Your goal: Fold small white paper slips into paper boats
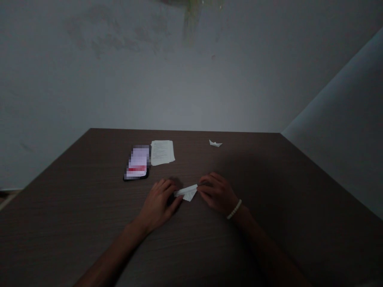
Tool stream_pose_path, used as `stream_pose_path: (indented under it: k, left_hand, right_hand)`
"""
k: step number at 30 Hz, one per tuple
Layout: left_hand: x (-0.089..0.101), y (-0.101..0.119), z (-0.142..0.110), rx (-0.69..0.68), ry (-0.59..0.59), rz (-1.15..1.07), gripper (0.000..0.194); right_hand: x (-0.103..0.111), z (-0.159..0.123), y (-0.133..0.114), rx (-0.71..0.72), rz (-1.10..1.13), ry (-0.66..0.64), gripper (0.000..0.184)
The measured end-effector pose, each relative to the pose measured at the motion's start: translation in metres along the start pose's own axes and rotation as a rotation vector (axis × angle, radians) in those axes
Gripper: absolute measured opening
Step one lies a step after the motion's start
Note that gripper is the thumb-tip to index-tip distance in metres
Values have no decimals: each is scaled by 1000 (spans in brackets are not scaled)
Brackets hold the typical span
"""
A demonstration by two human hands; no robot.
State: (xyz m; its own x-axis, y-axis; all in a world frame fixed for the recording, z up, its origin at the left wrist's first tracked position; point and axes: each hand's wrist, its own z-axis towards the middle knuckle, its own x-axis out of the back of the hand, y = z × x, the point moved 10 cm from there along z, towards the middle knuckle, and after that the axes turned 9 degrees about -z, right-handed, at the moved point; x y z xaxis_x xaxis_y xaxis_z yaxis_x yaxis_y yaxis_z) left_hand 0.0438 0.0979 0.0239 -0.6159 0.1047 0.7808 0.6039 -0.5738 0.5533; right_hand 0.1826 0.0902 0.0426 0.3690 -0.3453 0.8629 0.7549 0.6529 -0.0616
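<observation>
A small folded piece of white paper (pixel 189 193) is held low over the dark table between my two hands. It has a straight band along its upper edge and a triangular point facing me. My left hand (pixel 163 201) pinches its left end between thumb and fingers. At the right end, the fingers of my right hand (pixel 218 192) are closed on the paper's corner. A band of pale beads circles my right wrist. The fingertips hide both ends of the paper.
A phone (pixel 137 162) with a lit, blurred screen lies on the brown table (pixel 191 247) at the left. Beside it is a stack of printed paper sheets (pixel 162 152). A small folded paper boat (pixel 215 144) stands near the back. Behind the table rises a grey wall (pixel 191 87).
</observation>
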Motion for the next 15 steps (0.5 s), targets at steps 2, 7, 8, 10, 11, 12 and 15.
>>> stream_pose_path:
  k: [2, 7, 8, 10, 11, 12, 15]
  left_hand:
    - [4, -4, 0, 39, 34, -52, 27]
    - [8, -12, -1, 121, 58, -217, 33]
    - [8, -12, -1, 138, 51, -257, 32]
    - [6, -13, 1, 174, 34, -325, 31]
    - [6, -13, 1, 193, 33, -347, 30]
    - [7, -14, 1, 215, 46, -359, 30]
    - [5, -16, 1, 247, 54, -381, 35]
  right_hand:
    - [7, -2, -4, 27, -43, 63, 11]
    - [17, -7, -9, 72, -94, 179, 16]
    - [18, -8, -10, 81, -102, 196, 17]
    - [21, -10, -11, 89, -118, 228, 18]
    - [22, -11, -11, 87, -127, 240, 18]
    - [23, -11, -12, 81, -135, 254, 18]
    - [29, -12, -14, 75, -152, 287, 19]
